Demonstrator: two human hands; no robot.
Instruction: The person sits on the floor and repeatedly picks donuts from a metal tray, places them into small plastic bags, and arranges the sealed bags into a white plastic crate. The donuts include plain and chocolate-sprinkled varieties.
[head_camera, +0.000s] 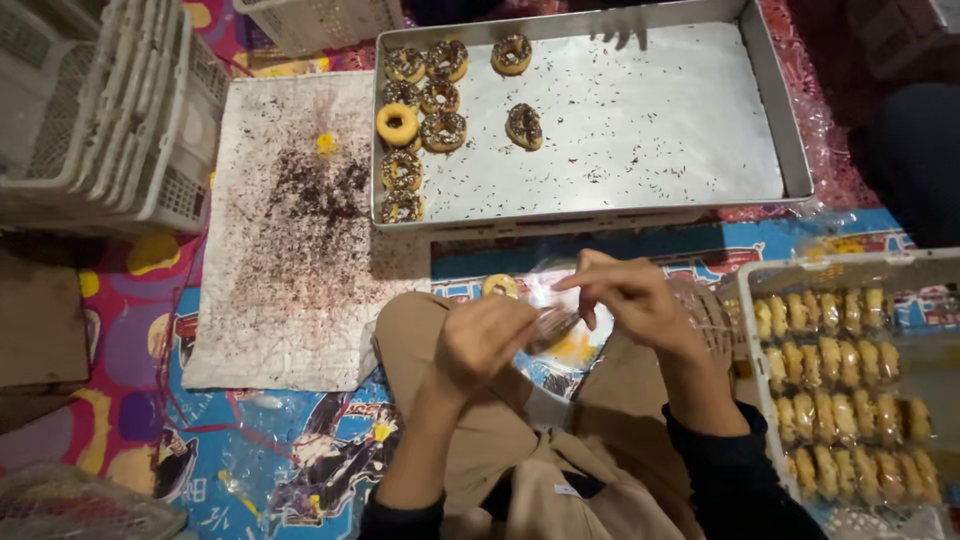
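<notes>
While both hands pinch crinkly clear plastic wrapper (556, 318), left hand (483, 340) curls shut on one end, right hand (627, 293) nips other end. Plain ring doughnut (500, 286) just beyond fingers; farther, sprinkle-strewn metal tray (640, 130).

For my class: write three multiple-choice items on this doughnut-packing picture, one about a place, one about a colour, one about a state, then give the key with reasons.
1. Where in the metal tray do the doughnuts sit?
A. left end
B. right end
C. spread all over

2. What colour is the one uncoated doughnut?
A. pink
B. yellow
C. white

3. What are both hands doing?
A. resting on the knees
B. reaching into the tray
C. holding a clear wrapper

Key: A, the right side is bare; B, it shows plain yellow; C, the left hand and right hand meet on it.
</notes>
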